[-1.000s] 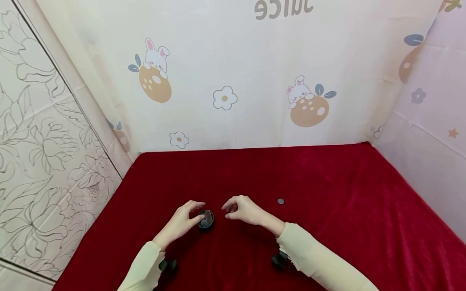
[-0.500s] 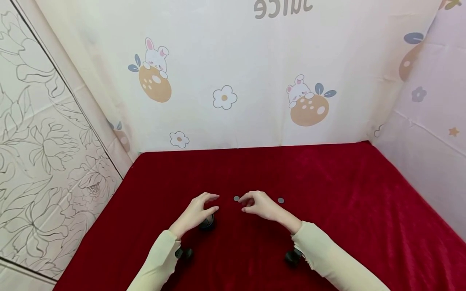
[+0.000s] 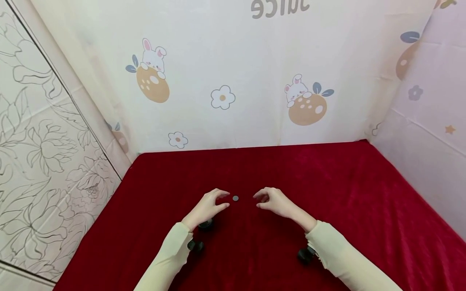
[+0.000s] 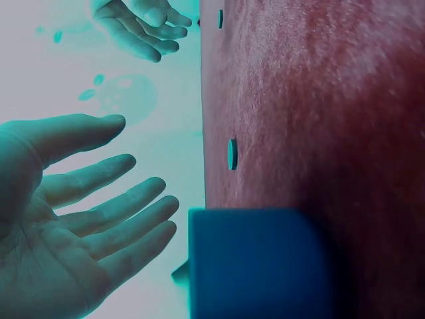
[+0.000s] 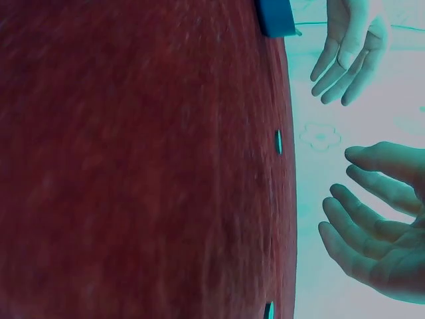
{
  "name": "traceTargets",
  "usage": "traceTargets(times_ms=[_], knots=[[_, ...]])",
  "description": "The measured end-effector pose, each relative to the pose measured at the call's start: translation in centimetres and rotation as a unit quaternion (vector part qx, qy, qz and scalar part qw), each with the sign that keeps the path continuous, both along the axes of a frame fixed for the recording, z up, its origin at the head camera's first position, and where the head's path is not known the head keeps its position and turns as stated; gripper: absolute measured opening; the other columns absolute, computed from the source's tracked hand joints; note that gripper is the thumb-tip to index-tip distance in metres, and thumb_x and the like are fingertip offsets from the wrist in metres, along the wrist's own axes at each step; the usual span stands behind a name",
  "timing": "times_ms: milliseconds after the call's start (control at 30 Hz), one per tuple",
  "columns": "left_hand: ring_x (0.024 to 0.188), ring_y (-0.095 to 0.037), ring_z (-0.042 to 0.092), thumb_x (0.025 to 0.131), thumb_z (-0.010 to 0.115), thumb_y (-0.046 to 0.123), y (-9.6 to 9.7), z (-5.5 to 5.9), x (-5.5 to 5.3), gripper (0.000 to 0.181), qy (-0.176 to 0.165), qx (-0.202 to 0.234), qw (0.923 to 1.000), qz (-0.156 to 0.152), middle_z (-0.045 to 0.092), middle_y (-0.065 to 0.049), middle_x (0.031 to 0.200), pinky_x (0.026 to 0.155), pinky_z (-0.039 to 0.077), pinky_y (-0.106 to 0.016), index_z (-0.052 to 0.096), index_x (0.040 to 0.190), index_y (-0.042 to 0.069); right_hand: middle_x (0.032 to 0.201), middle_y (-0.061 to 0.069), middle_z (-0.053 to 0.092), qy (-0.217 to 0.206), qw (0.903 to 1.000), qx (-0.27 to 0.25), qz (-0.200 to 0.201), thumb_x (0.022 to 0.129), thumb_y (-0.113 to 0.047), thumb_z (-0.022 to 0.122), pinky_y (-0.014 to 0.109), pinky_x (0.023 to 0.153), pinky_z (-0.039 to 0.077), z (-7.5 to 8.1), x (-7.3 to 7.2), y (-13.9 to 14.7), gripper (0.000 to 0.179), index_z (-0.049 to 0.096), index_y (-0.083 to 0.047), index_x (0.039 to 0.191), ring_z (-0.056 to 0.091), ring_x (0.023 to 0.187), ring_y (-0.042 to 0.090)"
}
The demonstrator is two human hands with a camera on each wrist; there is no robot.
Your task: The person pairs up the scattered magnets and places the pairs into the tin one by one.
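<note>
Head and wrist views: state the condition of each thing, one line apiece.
Left hand: fingers loosely curved, holding nothing
Right hand: fingers loosely curved, holding nothing
Middle disc: lying flat, untouched
Second disc: lying flat, hidden from the head view
Dark container: upright, partly hidden in head view
Red cloth: spread, creased

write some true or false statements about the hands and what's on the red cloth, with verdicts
1. A small grey disc lies on the red cloth between the left hand and the right hand. True.
2. The left hand pinches the disc. False: it holds nothing.
3. The left wrist view shows a second disc. True.
4. In the head view, only the disc is near the left hand. False: a dark container, partly hidden, is too.
</note>
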State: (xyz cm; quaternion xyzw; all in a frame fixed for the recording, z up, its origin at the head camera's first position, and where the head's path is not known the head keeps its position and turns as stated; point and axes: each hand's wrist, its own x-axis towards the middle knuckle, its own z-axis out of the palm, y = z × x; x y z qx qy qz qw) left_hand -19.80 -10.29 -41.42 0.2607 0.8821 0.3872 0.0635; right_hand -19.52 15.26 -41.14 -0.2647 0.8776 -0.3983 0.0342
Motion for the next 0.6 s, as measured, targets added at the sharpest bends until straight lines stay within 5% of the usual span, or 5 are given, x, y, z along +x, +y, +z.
traceTargets(times_ms=[600], knots=[[0.101,-0.025,0.052,0.086,0.058,0.013,2.1,-0.8,-1.9,0.033,0.021,-0.035,0.9988,-0.028,0.055,-0.010,0.108,0.082,0.044,-0.036,0.054,0.115,0.001,0.099,0.018,0.059,-0.002,0.9989,0.022,-0.042,0.077,-0.002,0.063,0.032,0.068,0.048,-0.5,-0.8,3.9,0.026,0.061,0.007,0.102,0.058,0.087,0.031]])
